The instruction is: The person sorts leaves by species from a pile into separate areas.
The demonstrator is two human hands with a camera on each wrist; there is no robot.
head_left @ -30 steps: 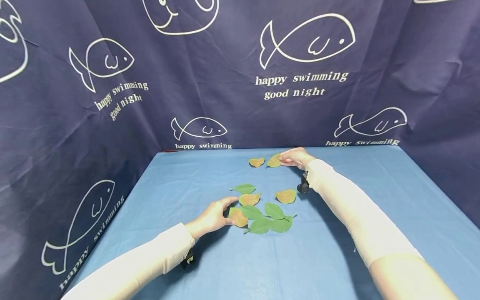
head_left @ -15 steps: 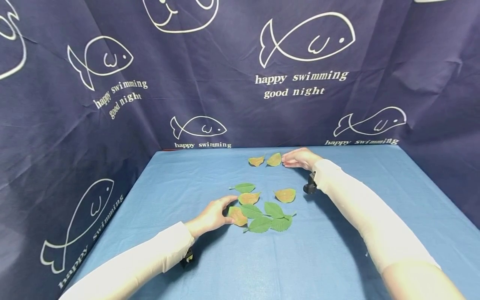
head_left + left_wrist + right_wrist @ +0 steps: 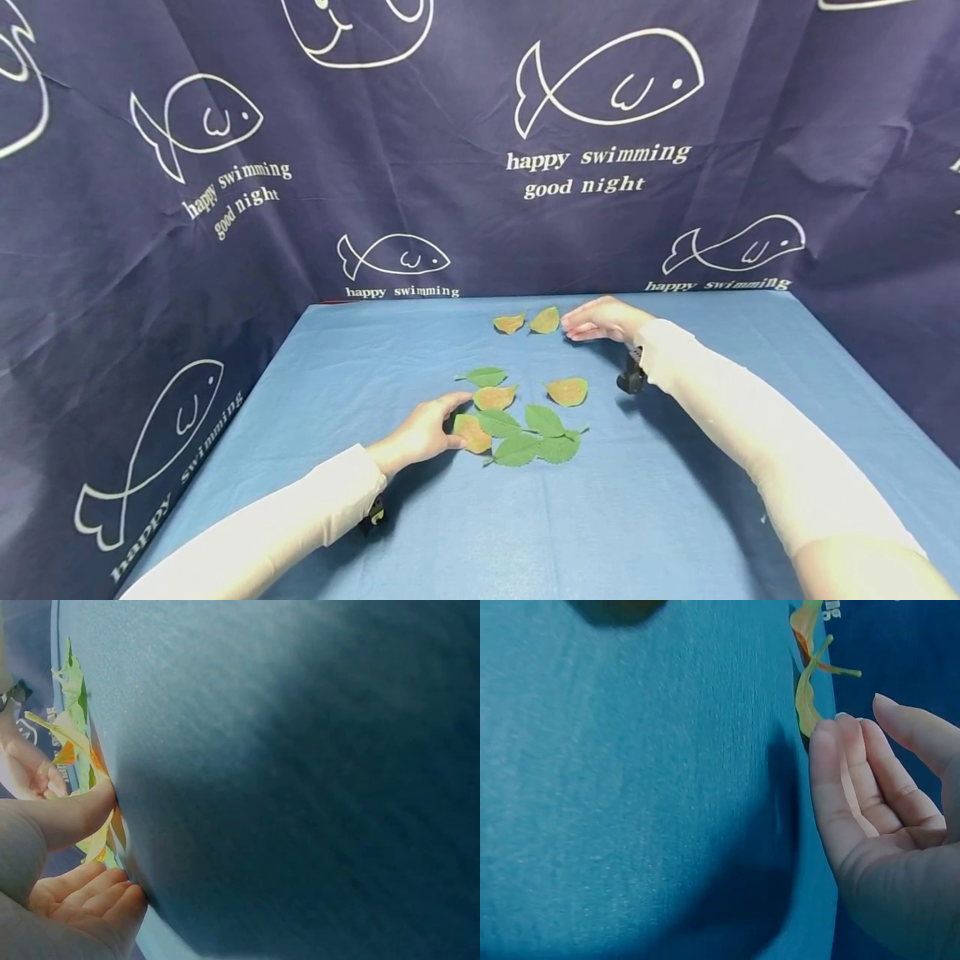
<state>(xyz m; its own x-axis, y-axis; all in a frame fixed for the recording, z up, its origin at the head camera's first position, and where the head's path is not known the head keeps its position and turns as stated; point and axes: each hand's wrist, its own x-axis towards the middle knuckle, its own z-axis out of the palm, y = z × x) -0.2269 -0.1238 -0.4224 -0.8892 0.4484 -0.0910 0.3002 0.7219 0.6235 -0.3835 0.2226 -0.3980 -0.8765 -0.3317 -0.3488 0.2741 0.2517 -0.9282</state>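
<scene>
Near the middle of the table, my left hand (image 3: 420, 430) rests with thumb and fingers spread around the left edge of a yellow-orange leaf (image 3: 471, 434). The thumb overlaps that leaf, and the forefinger reaches toward a second orange leaf (image 3: 492, 398). At the back, my right hand (image 3: 604, 320) holds nothing; its fingers are extended just right of a yellow-green leaf (image 3: 545, 321). In the right wrist view this curled leaf (image 3: 806, 705) lies right at the fingertips. Several overlapping green leaves (image 3: 517, 450) lie right of my left hand.
A smaller orange leaf (image 3: 509, 324) lies at the back, left of the yellow-green one. Another orange leaf (image 3: 567, 392) and a single green leaf (image 3: 486, 377) lie mid-table. The blue cloth (image 3: 637, 500) ends at a dark fish-print curtain (image 3: 480, 150).
My right hand has let go of the yellow-green leaf and drawn slightly right, leaving it beside the orange leaf at the back. The left hand has stayed in place.
</scene>
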